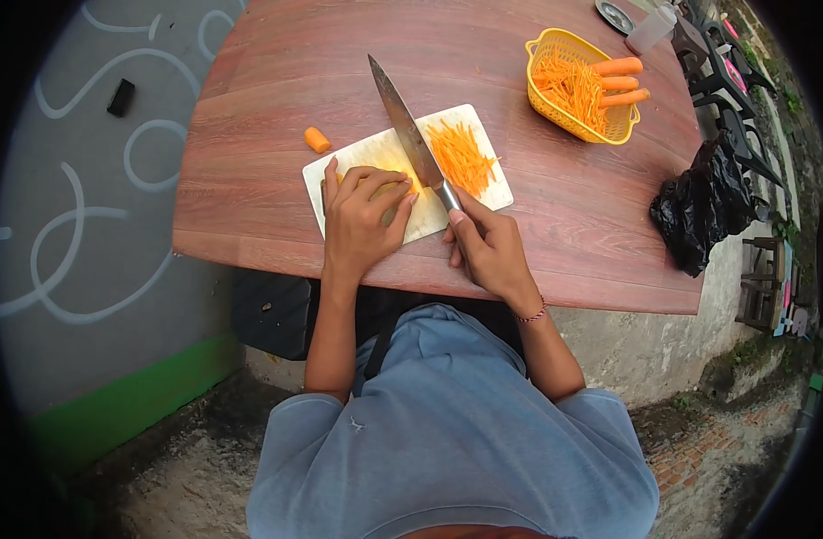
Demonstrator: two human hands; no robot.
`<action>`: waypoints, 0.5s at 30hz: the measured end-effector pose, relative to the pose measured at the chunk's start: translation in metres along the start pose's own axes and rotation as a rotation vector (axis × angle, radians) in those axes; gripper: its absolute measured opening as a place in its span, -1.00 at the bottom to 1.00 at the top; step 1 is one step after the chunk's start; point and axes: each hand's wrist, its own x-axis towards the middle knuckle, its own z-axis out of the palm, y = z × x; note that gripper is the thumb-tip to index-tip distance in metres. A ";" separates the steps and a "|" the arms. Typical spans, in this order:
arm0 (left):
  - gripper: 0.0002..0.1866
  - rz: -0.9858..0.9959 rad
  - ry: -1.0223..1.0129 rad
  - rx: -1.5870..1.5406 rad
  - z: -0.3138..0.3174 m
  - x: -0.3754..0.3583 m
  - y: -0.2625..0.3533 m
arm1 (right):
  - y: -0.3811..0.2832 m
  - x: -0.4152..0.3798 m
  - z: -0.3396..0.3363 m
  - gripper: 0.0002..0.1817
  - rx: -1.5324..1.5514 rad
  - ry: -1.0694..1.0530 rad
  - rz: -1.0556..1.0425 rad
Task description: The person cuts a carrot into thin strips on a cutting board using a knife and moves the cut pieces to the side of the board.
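Note:
A large kitchen knife [406, 121] points away from me, its blade over the white cutting board [490, 135]. My right hand [490, 241] is wrapped round its handle near the board's front edge. My left hand [366, 211] presses down on the left half of the board, fingers bent over a piece of carrot [413, 182] that is mostly hidden beneath them. Right of the blade lies a pile of carrot strips [461, 154]. A short carrot stub [317, 139] sits on the table just beyond the board's left corner.
A yellow basket [568, 124] at the back right holds carrot strips and several whole carrots [620, 83]. Behind it stand a plastic bottle [652, 30] and a round metal dish [615, 15]. A black plastic bag [704, 199] hangs at the right edge of the wooden table [591, 229].

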 end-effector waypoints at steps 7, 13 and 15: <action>-0.90 -0.010 0.025 -0.012 0.002 -0.001 -0.001 | -0.001 -0.001 0.004 -0.50 -0.095 0.033 -0.009; -0.90 -0.008 0.025 -0.023 0.004 -0.003 -0.003 | 0.000 -0.002 0.004 -0.51 -0.111 0.037 -0.006; -0.90 -0.007 0.023 -0.026 0.003 -0.002 -0.003 | 0.000 -0.001 0.004 -0.50 -0.092 0.041 0.008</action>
